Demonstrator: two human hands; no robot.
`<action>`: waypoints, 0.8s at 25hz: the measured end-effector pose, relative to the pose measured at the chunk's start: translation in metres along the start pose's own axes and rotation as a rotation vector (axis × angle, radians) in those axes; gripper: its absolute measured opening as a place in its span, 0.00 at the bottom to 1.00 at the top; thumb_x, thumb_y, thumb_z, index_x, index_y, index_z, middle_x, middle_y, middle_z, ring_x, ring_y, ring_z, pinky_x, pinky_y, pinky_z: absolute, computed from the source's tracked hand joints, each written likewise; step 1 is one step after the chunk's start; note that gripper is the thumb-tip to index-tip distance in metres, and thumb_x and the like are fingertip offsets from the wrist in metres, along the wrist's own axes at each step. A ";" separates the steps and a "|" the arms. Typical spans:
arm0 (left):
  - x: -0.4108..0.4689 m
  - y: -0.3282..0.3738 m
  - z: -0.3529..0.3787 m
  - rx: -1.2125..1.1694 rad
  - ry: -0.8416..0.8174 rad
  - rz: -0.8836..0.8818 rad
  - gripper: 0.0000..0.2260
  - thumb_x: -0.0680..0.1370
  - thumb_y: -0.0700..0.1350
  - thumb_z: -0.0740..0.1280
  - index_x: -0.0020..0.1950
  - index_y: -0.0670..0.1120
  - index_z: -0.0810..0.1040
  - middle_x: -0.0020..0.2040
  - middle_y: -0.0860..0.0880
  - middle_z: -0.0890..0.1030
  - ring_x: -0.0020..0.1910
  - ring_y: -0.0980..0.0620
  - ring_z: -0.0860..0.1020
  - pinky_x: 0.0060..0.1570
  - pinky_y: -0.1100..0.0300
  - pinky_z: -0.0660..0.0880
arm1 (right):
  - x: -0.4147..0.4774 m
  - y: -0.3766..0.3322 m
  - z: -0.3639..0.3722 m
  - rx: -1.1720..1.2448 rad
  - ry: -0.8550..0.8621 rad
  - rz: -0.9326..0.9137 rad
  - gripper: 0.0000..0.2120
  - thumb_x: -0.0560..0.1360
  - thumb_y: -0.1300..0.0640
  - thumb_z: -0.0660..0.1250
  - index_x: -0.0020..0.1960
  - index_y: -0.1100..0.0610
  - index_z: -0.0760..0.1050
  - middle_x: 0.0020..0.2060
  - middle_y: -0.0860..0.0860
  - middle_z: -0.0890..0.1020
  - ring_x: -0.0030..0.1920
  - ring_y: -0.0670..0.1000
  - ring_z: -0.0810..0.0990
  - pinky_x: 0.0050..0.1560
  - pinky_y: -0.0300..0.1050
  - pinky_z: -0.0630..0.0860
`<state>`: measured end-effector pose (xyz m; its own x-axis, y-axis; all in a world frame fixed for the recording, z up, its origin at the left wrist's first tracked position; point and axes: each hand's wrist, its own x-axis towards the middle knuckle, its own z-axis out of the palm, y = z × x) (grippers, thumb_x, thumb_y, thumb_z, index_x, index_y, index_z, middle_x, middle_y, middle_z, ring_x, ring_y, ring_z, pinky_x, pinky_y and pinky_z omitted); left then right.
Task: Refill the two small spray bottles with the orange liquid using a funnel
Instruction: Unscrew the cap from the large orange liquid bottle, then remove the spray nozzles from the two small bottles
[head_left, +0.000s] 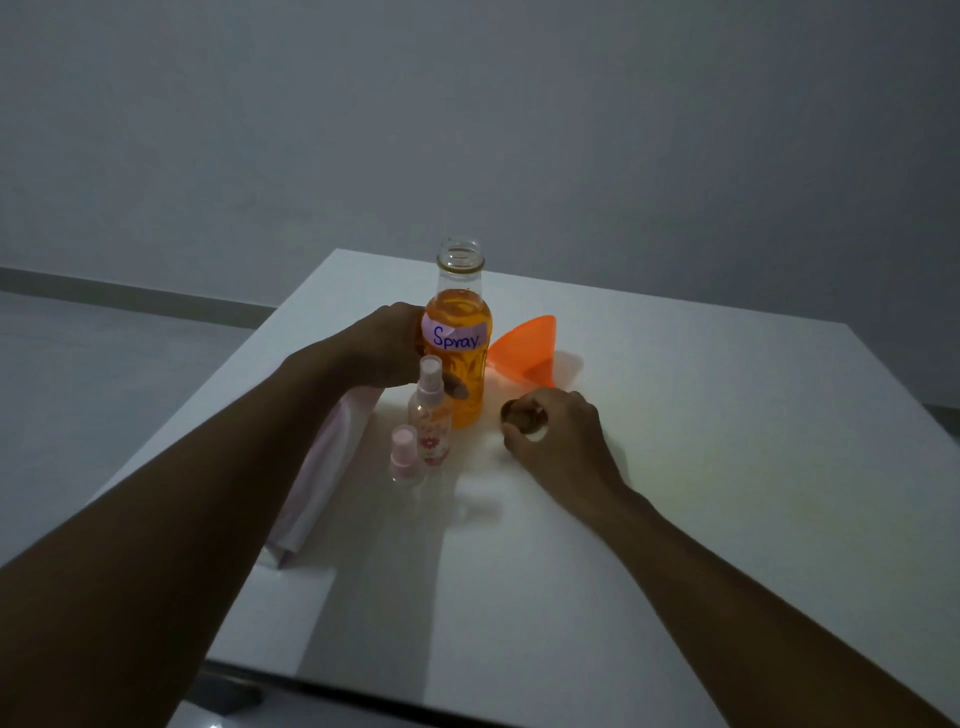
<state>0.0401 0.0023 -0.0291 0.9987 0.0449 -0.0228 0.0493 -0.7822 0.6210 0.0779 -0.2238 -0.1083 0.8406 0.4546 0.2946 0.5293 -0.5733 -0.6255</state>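
While L hand (387, 345) fingers wrap the open orange bottle (464, 369), upright on worktop (675, 467), R hand (556, 434) fingers curl on its cap (521, 415) just in front of the funnel (522, 345), lying sideways w/ spout toward R hand, spray bottles (430, 418) nearer L.

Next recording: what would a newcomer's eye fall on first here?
The uncapped bottle of orange liquid, labelled Spray, stands at the centre, gripped by the left hand. An orange funnel lies on its side just right of it, and the right hand holds a dark cap near the funnel.
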 end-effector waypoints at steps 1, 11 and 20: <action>-0.001 0.002 -0.002 0.014 -0.013 0.015 0.25 0.66 0.54 0.78 0.60 0.52 0.76 0.55 0.53 0.81 0.54 0.53 0.79 0.52 0.61 0.75 | -0.002 0.001 0.001 0.006 0.017 -0.010 0.10 0.73 0.53 0.75 0.52 0.55 0.80 0.48 0.50 0.83 0.47 0.49 0.78 0.48 0.37 0.75; -0.070 0.007 -0.038 0.178 -0.124 -0.024 0.23 0.72 0.41 0.74 0.65 0.52 0.75 0.59 0.55 0.79 0.59 0.57 0.76 0.61 0.59 0.73 | -0.044 0.006 -0.024 0.069 0.037 0.036 0.14 0.75 0.61 0.70 0.60 0.53 0.77 0.57 0.49 0.81 0.53 0.45 0.78 0.57 0.44 0.80; -0.082 0.033 -0.019 0.131 -0.032 0.079 0.21 0.67 0.61 0.74 0.57 0.54 0.80 0.54 0.57 0.83 0.52 0.60 0.80 0.58 0.53 0.77 | -0.089 0.009 -0.054 -0.279 -0.403 -0.121 0.25 0.84 0.46 0.51 0.80 0.48 0.55 0.81 0.44 0.53 0.80 0.45 0.49 0.78 0.42 0.45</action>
<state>-0.0402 -0.0152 0.0084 0.9993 -0.0379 -0.0046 -0.0302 -0.8569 0.5146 0.0143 -0.3062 -0.1008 0.6890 0.7246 0.0160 0.6771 -0.6357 -0.3707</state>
